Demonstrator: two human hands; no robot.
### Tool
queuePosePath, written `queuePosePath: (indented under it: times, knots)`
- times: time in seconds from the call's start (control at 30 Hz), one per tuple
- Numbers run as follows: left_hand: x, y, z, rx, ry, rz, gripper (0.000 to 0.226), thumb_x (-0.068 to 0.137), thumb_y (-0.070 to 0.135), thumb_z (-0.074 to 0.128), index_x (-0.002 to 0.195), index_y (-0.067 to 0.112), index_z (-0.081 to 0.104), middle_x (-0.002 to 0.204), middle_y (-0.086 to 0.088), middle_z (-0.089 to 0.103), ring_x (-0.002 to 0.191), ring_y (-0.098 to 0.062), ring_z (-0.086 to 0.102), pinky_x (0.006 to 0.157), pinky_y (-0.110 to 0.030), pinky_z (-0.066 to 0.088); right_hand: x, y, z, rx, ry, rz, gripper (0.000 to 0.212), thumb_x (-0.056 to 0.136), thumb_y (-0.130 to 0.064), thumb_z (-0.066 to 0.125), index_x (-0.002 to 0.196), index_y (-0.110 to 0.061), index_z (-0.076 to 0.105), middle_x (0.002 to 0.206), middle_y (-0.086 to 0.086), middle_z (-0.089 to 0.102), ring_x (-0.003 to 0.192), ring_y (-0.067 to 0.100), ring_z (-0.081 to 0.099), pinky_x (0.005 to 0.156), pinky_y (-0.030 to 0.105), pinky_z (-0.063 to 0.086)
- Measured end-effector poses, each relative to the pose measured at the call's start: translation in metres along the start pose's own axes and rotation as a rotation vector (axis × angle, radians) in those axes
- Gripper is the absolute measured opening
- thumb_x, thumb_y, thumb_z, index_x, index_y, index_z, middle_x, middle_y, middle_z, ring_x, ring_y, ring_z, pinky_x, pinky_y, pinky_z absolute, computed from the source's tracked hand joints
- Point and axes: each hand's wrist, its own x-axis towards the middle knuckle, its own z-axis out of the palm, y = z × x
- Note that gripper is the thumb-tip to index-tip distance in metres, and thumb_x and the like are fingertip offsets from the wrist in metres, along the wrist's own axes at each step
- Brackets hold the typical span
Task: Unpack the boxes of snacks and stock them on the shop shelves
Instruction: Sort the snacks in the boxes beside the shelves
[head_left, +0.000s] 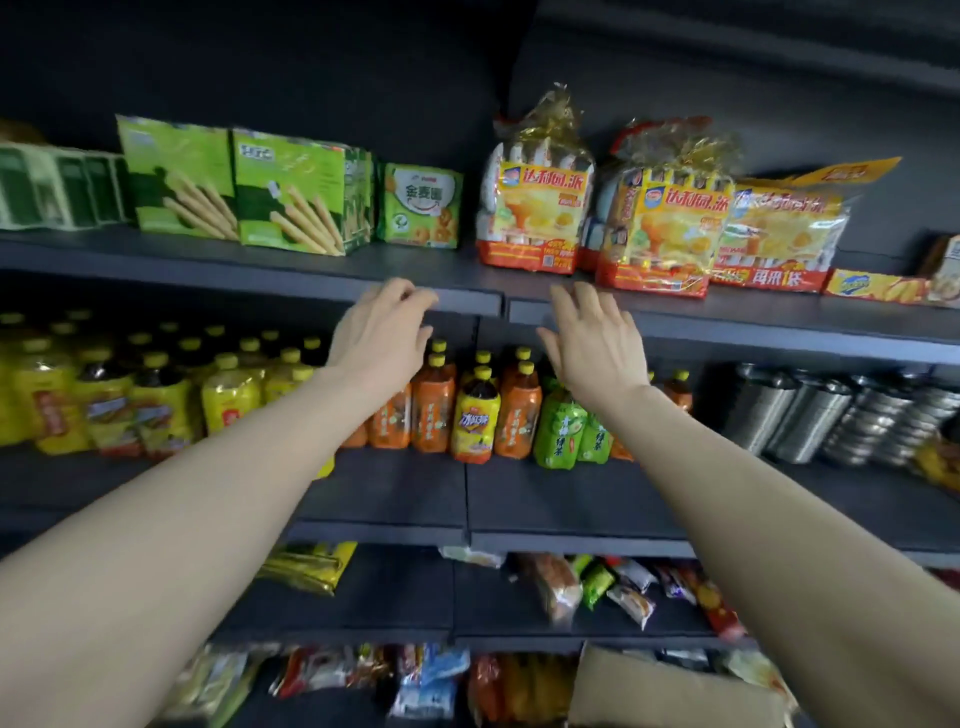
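Hovering before the edge of the upper shelf (457, 270), both hands hold nothing: left hand (382, 335) loosely curled, right hand (592, 343) flat, fingers spread. Yellow snack bags (535, 208) stand on that shelf just above the right hand; a cardboard box (675, 691) lies far below.

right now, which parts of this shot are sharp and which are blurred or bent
Head view: the yellow cake bags at centre read sharpest; the pale green boxes at the left edge and the snack packs low in frame are smeared and dim; the upper shelf edge bows from the wide lens; highlights glint on the steel cups.
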Motion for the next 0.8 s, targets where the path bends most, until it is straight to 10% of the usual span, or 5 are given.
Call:
queuePosePath:
  times: [0.23,0.53,0.8]
  knots:
    - [-0.156,-0.084,0.023,0.023,-0.142,-0.071,0.034,0.095,0.020,0.054,0.129,0.017,0.059,0.123,-0.012,0.055,0.111,-0.038,0.051,0.084,-0.047,0.047,-0.118,-0.121,0.058,0.092,-0.116,-0.092,0.045,0.093,-0.032,0.057,0.129,-0.006,0.056,0.113,0.022,0.059,0.096,0.044,0.059,0.072,0.049,0.049]
    - [-0.378,-0.160,0.120,-0.056,-0.440,-0.339,0.034,0.094,0.016,0.053,0.127,0.016,0.058,0.121,-0.012,0.056,0.107,-0.036,0.053,0.084,-0.047,0.048,-0.300,-0.247,0.172,0.320,-0.621,-0.149,0.065,0.101,-0.028,0.051,0.156,-0.010,0.021,0.152,0.018,0.035,0.128,0.042,0.044,0.097,0.053,0.044]
    - [-0.585,-0.164,0.195,-0.056,-0.697,-0.581,0.038,0.086,0.010,0.063,0.124,0.011,0.062,0.114,-0.014,0.061,0.101,-0.036,0.058,0.083,-0.042,0.051,-0.450,-0.294,0.268,0.429,-0.871,-0.327,0.060,0.097,-0.026,0.058,0.150,-0.012,0.035,0.143,0.018,0.043,0.116,0.040,0.053,0.092,0.051,0.048]
